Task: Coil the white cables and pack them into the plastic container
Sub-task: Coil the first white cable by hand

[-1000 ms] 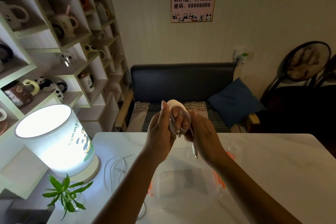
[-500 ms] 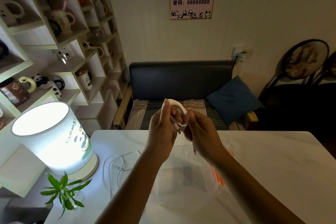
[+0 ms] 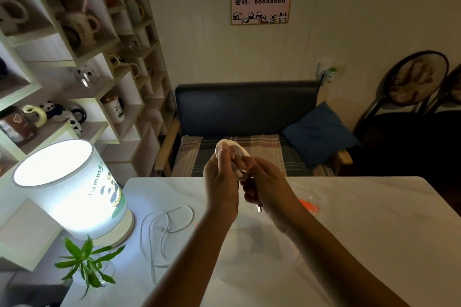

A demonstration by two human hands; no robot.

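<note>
Above the far half of the table I hold a coiled white cable (image 3: 230, 148) upright between both hands. My left hand (image 3: 220, 187) pinches the coil's left side. My right hand (image 3: 268, 187) grips its lower right part, and a metal plug (image 3: 258, 208) hangs below that hand. A second white cable (image 3: 166, 227) lies loose on the table, left of my left forearm. The clear plastic container (image 3: 264, 247) with orange clips (image 3: 309, 205) sits on the table under my arms, partly hidden by them.
A lit lamp (image 3: 67, 189) and a small green plant (image 3: 86, 260) stand at the table's left edge. Shelves of mugs (image 3: 74, 57) fill the left wall. A dark sofa (image 3: 249, 112) with a blue cushion stands beyond the white marble table (image 3: 374, 232).
The hands have stayed close together on the coil. The plug end now hangs lower, below my right hand, and the view has shifted slightly.
</note>
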